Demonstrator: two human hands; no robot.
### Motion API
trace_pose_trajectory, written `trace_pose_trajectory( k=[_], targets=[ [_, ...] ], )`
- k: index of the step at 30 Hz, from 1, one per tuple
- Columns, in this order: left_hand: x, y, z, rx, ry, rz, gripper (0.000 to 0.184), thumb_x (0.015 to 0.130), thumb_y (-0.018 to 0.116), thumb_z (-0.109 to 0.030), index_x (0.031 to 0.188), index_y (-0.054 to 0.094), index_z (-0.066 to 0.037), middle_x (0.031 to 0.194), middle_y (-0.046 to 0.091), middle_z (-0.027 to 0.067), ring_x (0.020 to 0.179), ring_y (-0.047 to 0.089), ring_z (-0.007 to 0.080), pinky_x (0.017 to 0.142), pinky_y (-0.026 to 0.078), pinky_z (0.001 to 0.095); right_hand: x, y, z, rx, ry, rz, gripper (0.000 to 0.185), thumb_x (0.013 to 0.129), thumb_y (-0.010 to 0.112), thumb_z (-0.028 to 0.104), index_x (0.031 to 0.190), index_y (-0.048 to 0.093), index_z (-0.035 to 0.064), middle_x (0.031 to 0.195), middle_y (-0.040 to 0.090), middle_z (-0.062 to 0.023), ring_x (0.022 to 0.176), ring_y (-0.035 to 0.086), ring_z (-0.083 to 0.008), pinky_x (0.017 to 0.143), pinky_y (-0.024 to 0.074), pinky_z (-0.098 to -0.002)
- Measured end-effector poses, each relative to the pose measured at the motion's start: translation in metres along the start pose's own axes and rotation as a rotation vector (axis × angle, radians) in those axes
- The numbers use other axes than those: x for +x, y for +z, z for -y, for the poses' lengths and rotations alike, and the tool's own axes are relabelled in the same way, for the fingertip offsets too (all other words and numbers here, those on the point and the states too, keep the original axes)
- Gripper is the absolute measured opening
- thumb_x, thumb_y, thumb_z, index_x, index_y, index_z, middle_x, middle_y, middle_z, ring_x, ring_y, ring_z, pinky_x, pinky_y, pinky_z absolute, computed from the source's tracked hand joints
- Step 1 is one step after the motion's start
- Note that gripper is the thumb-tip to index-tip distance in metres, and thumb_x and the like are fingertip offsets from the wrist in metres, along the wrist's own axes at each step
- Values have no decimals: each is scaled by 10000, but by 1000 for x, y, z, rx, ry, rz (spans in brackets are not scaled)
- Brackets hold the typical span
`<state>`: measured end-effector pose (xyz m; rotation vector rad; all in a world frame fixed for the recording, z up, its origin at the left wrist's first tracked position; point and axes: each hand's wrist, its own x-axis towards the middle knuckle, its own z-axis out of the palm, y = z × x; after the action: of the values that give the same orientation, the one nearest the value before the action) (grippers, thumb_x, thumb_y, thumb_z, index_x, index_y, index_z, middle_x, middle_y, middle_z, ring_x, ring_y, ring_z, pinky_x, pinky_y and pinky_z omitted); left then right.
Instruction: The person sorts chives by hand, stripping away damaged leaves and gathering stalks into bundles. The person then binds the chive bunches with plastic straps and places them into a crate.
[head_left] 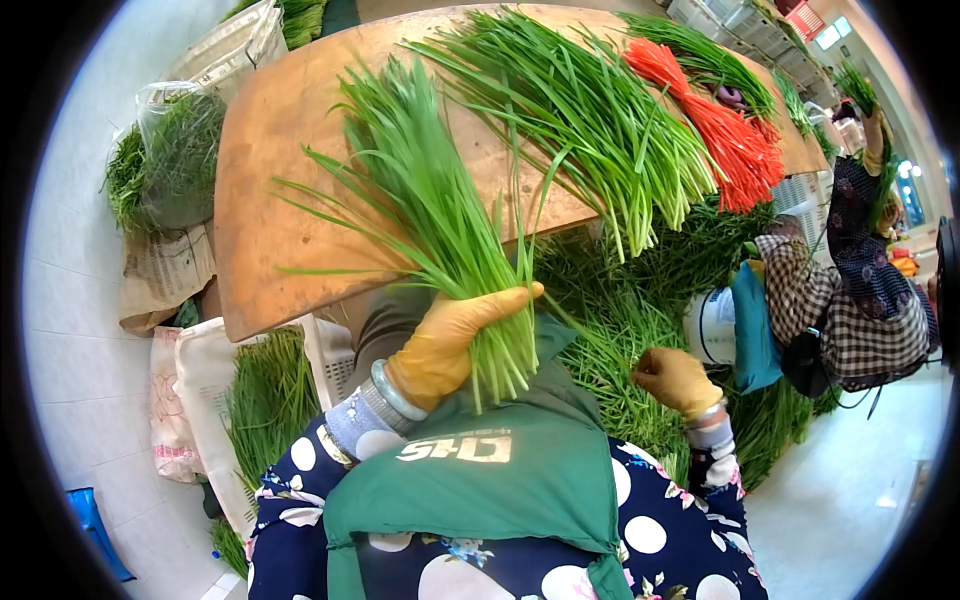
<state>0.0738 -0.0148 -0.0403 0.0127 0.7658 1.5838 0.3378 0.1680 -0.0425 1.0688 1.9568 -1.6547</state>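
Observation:
My left hand [450, 345], in a yellow glove, is wrapped round the pale lower stems of a bunch of long green leaves [425, 190]. The bunch's tips fan out over the wooden table [265, 190]. My right hand [677, 382], gloved too, is apart from the bunch at the right, its fingers pinched together at the end of a thin green leaf. On the table lies a larger pile of the same leaves [600, 130], with a bundle of red strips [715, 125] beside it.
Loose greens [620, 290] lie heaped below the table's edge. At the left are a white crate [200, 370] of greens and a clear bag [180, 150] of greens. A white bucket [710, 325] stands at the right, near a person in checked clothing [870, 330].

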Motion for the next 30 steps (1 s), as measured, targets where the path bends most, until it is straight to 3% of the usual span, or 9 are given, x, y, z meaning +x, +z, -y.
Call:
trace_pose_trajectory(
  k=[2,5,10,18,21,24,27,29,30],
  targets=[
    [2,4,3,34,23,-23,201,853,685,-54,1046,668,-1,967,689,63,835,656,133,711,528,243,7,11,5,-916,-123,-617,188,867,677,198,936,639,27,785,640,-48,715,602,-135,629,480,-274],
    [4,5,8,81,71,-69,174,845,691,-42,1014,664,-14,949,683,53,822,649,127,693,519,241,6,48,73,30,-385,-324,210,857,694,218,916,638,25,796,647,-70,710,605,-145,646,487,-282],
    [8,2,12,102,195,-83,173,839,694,-33,1003,639,-32,920,661,30,791,637,122,666,517,250,22,80,111,-318,-572,-422,265,808,743,267,849,614,40,719,606,-108,597,578,-188,584,483,-304],
    [0,3,1,71,85,2,173,847,686,-48,1003,613,-28,872,644,55,762,648,158,622,544,278,26,74,104,329,-246,-78,175,926,579,192,884,635,31,702,590,3,614,529,-75,566,450,-259],
    [-4,6,-6,17,-80,-89,188,848,692,-68,1010,605,-27,863,646,70,770,664,184,605,567,305,21,65,78,189,-361,-102,161,923,563,168,894,635,27,697,594,-40,592,528,-127,582,458,-275],
    [-1,-2,-8,-23,-102,-69,272,850,691,-83,1099,585,-53,917,631,53,806,671,193,658,584,348,11,37,12,-573,-504,-508,195,914,573,214,908,644,33,799,649,-134,698,621,-302,652,496,-362],
    [-1,-6,-15,-85,-89,142,497,870,653,-75,1337,484,-77,913,615,10,763,648,145,746,573,332,0,-6,-94,-847,183,-558,216,866,604,296,908,669,95,868,679,-153,807,649,-356,711,505,-442],
    [3,-14,-13,-238,-110,274,566,890,559,-1,1411,339,9,1032,590,72,759,631,146,809,571,350,11,-41,-210,-1150,790,-226,257,847,632,304,983,675,91,907,688,-136,824,654,-346,739,516,-438],
    [2,-14,-14,-250,-116,286,572,883,542,8,1415,332,12,1113,561,93,760,594,133,816,562,346,-1,-39,-171,-1087,542,-414,246,852,634,288,998,670,92,915,683,-129,816,655,-339,721,520,-424]
  ],
)
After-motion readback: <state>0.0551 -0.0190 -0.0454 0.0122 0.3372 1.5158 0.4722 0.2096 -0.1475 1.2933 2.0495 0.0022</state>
